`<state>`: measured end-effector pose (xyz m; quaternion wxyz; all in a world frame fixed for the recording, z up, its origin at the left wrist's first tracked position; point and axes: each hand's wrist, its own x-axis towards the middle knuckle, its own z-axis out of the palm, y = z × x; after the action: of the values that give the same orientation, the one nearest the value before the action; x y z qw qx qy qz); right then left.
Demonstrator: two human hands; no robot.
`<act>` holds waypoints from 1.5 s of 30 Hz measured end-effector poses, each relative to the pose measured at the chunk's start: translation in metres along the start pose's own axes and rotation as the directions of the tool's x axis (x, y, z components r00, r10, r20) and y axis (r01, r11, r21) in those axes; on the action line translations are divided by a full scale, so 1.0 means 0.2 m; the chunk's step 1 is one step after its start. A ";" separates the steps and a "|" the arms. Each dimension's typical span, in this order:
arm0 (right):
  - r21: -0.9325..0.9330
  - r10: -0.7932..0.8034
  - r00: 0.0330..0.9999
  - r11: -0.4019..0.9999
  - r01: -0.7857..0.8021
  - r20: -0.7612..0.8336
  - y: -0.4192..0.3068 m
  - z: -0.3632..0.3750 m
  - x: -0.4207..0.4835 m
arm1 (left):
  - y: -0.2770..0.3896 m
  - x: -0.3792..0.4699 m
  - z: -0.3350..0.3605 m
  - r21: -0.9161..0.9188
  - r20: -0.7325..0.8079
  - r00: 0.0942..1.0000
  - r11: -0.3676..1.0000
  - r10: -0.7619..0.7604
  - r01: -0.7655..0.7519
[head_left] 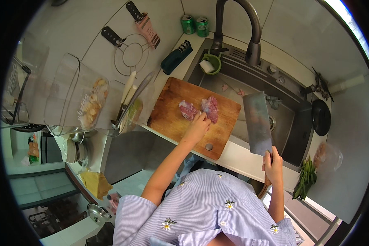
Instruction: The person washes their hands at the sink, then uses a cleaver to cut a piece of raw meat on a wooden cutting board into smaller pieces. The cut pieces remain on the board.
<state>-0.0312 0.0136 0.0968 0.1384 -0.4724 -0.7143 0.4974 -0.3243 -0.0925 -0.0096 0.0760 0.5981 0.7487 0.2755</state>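
Note:
Two pieces of raw meat lie on a wooden cutting board (pixel 166 101). The left piece of meat (pixel 188 110) and the right piece of meat (pixel 212 106) are side by side, slightly apart near the top. My left hand (pixel 200 125) has its fingers bent together at the lower edge of the right piece, partly hiding it; the fingertips are hard to make out. My right hand (pixel 273 164) grips the handle of a cleaver (pixel 257 124). Its broad blade is raised to the right of the board, in front of the sink, apart from the meat.
The board overlaps the left side of a metal sink (pixel 289 123) with a dark faucet (pixel 253 46). A green strainer (pixel 216 69), a knife sharpener (pixel 176 57) and two green cans (pixel 195 26) stand behind. Clear wall holders (pixel 77 101) are left; leafy greens (pixel 306 180) lie right.

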 end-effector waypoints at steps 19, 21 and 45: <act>-0.302 -0.255 0.840 0.851 0.430 0.479 -0.03 0.22 0.11 | 0.10 -0.40 0.12 -0.286 -0.453 0.790 0.907 -0.412 0.309; -0.303 -0.310 0.797 0.806 0.509 0.518 -0.05 0.28 0.13 | 0.09 -0.40 0.12 -0.267 -0.458 0.801 0.920 -0.384 0.288; -0.499 -0.343 0.792 0.633 0.592 0.505 -0.11 0.42 0.05 | -0.01 -0.38 0.04 -0.212 -0.232 0.874 0.900 -0.426 0.382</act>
<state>-0.1041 -0.0288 0.0724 -0.0375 -0.1838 -0.9499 0.2500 -0.3012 -0.1608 -0.0338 0.0758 0.3763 0.8361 0.3920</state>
